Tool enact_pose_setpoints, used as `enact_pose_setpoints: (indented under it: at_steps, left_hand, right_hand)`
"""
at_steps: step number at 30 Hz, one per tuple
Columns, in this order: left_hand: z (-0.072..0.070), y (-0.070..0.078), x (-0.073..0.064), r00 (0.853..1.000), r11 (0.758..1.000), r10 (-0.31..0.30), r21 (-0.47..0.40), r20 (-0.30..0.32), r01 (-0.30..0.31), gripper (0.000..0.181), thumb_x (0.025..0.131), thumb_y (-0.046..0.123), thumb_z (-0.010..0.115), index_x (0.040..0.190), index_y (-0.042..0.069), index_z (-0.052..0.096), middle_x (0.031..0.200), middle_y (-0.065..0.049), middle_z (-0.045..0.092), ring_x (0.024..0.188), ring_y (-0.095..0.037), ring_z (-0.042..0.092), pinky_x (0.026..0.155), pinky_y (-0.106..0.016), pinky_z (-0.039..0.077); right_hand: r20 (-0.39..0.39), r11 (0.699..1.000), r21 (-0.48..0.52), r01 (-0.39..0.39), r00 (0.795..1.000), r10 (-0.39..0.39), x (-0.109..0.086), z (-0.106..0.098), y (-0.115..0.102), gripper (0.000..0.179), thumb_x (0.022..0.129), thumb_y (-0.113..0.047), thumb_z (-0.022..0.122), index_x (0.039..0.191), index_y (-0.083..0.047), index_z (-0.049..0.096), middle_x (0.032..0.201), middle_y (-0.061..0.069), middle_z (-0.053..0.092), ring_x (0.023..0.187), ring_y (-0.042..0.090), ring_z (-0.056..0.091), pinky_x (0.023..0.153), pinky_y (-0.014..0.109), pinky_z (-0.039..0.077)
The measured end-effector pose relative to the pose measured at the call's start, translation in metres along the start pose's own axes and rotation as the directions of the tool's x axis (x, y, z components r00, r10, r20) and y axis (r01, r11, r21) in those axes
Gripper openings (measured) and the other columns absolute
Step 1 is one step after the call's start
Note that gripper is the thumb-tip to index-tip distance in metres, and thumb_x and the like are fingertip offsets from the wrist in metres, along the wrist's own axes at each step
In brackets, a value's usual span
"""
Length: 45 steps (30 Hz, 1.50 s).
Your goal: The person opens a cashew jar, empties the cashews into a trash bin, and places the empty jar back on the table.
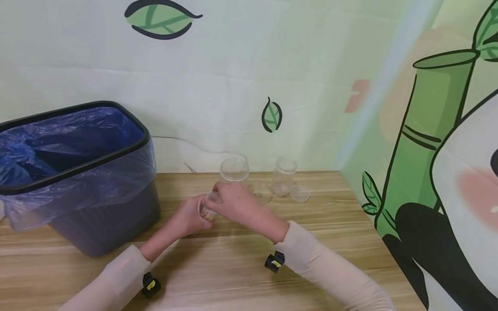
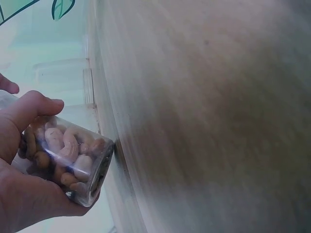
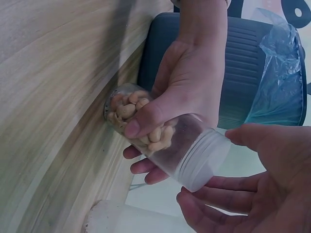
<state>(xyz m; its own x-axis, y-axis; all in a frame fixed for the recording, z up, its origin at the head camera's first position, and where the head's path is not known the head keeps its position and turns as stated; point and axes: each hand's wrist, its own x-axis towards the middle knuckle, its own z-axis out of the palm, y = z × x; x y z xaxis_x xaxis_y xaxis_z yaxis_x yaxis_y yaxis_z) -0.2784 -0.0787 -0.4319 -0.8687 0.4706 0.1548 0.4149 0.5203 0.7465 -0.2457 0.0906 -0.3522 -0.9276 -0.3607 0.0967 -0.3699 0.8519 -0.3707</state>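
In the head view my left hand (image 1: 189, 216) grips a clear jar of nuts that look like cashews and peanuts. The left wrist view has the nuts (image 2: 68, 150) heaped toward the base of the tilted jar (image 2: 95, 189). My right hand (image 1: 245, 208) pinches the jar's whitish, see-through lid (image 3: 206, 162) between thumb and fingers, as the right wrist view shows. That lid sits at the jar's mouth; whether it is screwed tight I cannot tell. The jar's base is close to the table, and contact is unclear.
Two clear jars, one (image 1: 234, 170) behind my right hand and another (image 1: 285, 175) farther right, stand near the table's back edge. Clear round lids (image 1: 300, 194) lie beside them. A dark bin (image 1: 113, 220) with a blue bag stands on the left. A thin cord (image 1: 183, 140) runs along the wall.
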Motion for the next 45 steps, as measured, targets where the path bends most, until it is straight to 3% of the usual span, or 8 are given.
enact_pose_setpoints:
  at_steps: [8,12,16,29,34,39,45]
  left_hand:
    - [0.0,0.0,-0.001,0.999,0.999,0.043,0.019,-0.012,-0.042,0.049,0.062,-0.006,0.084,0.107,-0.004,0.066,0.089,-0.007,0.07,0.082,-0.019,0.061,0.075,-0.033,0.052]
    - [0.0,0.0,-0.001,0.999,0.999,0.048,0.015,-0.014,-0.048,0.05,0.061,-0.006,0.084,0.108,-0.004,0.066,0.091,-0.009,0.071,0.084,-0.02,0.062,0.076,-0.035,0.053]
    - [0.0,0.0,-0.001,0.999,0.999,0.05,0.022,-0.013,-0.049,0.051,0.06,-0.006,0.085,0.108,-0.005,0.065,0.091,-0.009,0.071,0.083,-0.02,0.062,0.076,-0.034,0.053]
    - [0.0,-0.003,-0.001,0.998,0.998,0.059,0.022,-0.008,-0.059,0.049,0.06,-0.007,0.085,0.105,-0.007,0.066,0.092,-0.011,0.071,0.083,-0.022,0.063,0.075,-0.034,0.052]
    - [0.0,-0.004,-0.001,0.995,0.995,0.099,0.014,0.002,-0.099,0.043,0.06,-0.007,0.083,0.099,-0.002,0.065,0.085,-0.005,0.068,0.077,-0.016,0.059,0.069,-0.03,0.05]
    - [0.0,-0.004,-0.002,0.997,0.997,0.073,-0.004,0.009,-0.073,0.046,0.062,-0.007,0.083,0.104,-0.003,0.065,0.088,-0.007,0.069,0.08,-0.018,0.061,0.071,-0.031,0.051]
    - [0.0,-0.004,-0.003,0.999,0.999,0.05,0.006,0.018,-0.05,0.058,0.062,-0.006,0.084,0.116,-0.005,0.065,0.099,-0.013,0.072,0.09,-0.025,0.064,0.08,-0.039,0.052]
  right_hand:
    - [-0.012,0.995,-0.019,0.101,0.995,-0.102,0.001,0.001,0.004,0.036,0.096,-0.032,0.068,0.116,-0.002,0.07,0.095,0.007,0.074,0.069,0.011,0.061,0.064,0.022,0.052]
    - [-0.008,0.983,-0.041,0.181,0.983,-0.181,0.001,0.002,0.008,0.04,0.095,-0.029,0.071,0.124,-0.001,0.068,0.11,0.011,0.075,0.092,0.017,0.07,0.082,0.028,0.057]
    - [0.005,0.971,-0.037,0.234,0.972,-0.234,0.0,0.001,0.011,0.043,0.093,-0.025,0.074,0.129,-0.002,0.067,0.123,0.012,0.071,0.112,0.023,0.068,0.096,0.033,0.054]
    - [0.081,0.923,-0.011,0.384,0.921,-0.382,0.0,-0.007,0.018,0.045,0.089,-0.016,0.078,0.131,-0.006,0.064,0.132,0.01,0.066,0.124,0.023,0.06,0.106,0.033,0.047]
    - [0.1,0.953,0.003,0.302,0.948,-0.301,-0.001,-0.007,0.016,0.054,0.099,-0.032,0.067,0.145,-0.008,0.053,0.144,0.011,0.057,0.128,0.025,0.058,0.108,0.037,0.046]
    - [0.107,0.984,0.028,0.175,0.978,-0.177,0.0,-0.007,0.012,0.055,0.104,-0.043,0.055,0.146,-0.007,0.052,0.147,0.013,0.055,0.129,0.027,0.058,0.108,0.039,0.046]
    - [0.045,0.998,0.056,-0.014,0.999,0.011,-0.001,-0.004,0.007,0.057,0.106,-0.046,0.044,0.137,-0.001,0.059,0.127,0.016,0.067,0.107,0.024,0.068,0.09,0.038,0.056]
